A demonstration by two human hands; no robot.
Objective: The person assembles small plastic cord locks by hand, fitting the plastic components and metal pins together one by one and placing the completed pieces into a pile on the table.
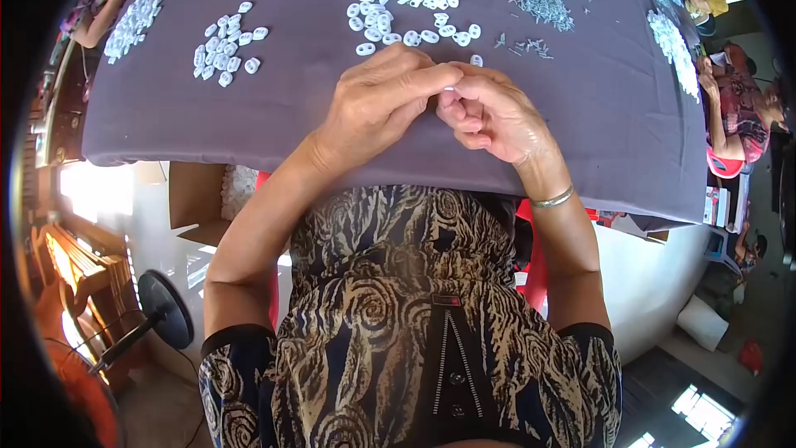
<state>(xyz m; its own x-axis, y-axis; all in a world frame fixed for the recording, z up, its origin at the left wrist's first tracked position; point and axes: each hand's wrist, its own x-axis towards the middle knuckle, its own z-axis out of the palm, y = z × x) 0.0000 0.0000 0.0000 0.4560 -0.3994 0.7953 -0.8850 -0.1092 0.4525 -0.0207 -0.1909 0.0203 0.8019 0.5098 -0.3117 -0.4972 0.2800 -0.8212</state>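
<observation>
Right now, the left hand [381,99] and the right hand [502,116] are meeting just over the near part of the table, their fingertips pressing together around a small white piece [448,89]. Only a sliver of that piece is showing between the fingertips, so I cannot tell which hand is gripping it and which is merely steadying it. The left index finger is reaching across toward the right thumb, while the other right fingers are curling inward, and a bangle [553,199] is circling the right wrist. A single white oval piece [477,60] is lying just beyond the hands on the purple-grey tablecloth [622,124]. Farther off, a large heap of white oval pieces [373,21] is spreading toward the far edge, with a smaller cluster of white pieces [220,54] sitting to the left. Small grey metal screws [554,4] are lying piled to the right, a few straying nearer. Beyond the table's right end, another person [738,108] is sitting near a further white heap [676,50].
</observation>
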